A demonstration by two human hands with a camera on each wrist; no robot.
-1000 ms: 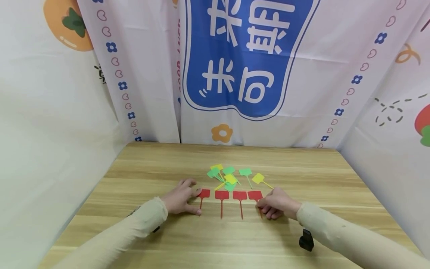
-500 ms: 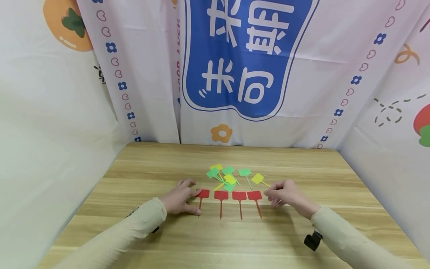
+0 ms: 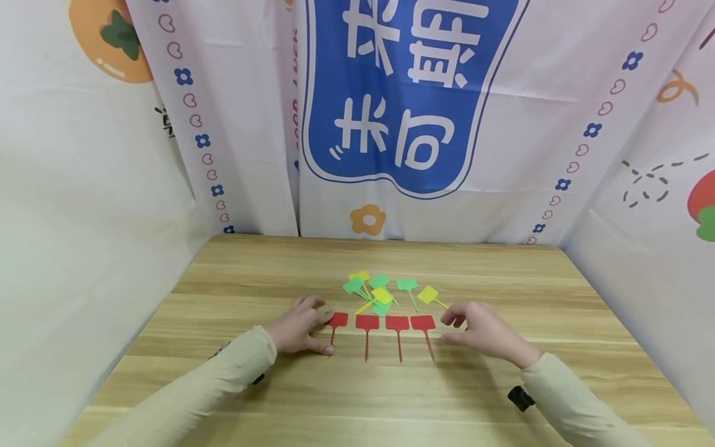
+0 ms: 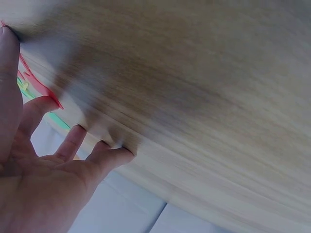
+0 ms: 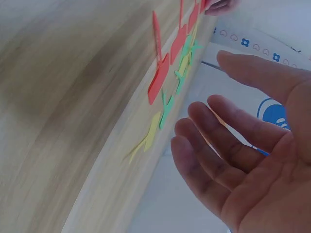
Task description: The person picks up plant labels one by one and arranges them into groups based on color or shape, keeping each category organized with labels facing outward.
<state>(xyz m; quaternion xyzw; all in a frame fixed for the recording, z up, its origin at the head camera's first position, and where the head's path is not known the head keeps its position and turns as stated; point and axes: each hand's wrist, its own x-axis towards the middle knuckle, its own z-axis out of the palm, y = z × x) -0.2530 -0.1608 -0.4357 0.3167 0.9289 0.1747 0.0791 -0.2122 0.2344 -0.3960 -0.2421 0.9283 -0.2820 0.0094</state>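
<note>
Head view: on a wood-grained table (image 3: 363, 403), four red tags (image 3: 367, 322) are being presented in one row, stems being directed toward the person. The leftmost red tag (image 3: 338, 320) is being touched by the left hand (image 3: 300, 326), its thumb and index finger being held apart, at stem and head respectively. Just beside the rightmost red tag (image 3: 422, 322), the right hand (image 3: 486, 330) is being held with thumb and fingers parted. Beyond the row, green tags (image 3: 379, 281) and yellow tags (image 3: 382, 296) are being overlapped in a cluster; to its right, a separate green tag (image 3: 406, 284) and a separate yellow tag (image 3: 428, 294) are being displayed. The table is being backed by a printed white cloth (image 3: 248, 93). Left wrist view: the red head is being touched by the index fingertip, the remaining fingertips being rested on the table; how firmly cannot be told. Right wrist view: the fingers are being kept loosely bent, apart from the thumb, the separate yellow tag being shown near them.
</note>
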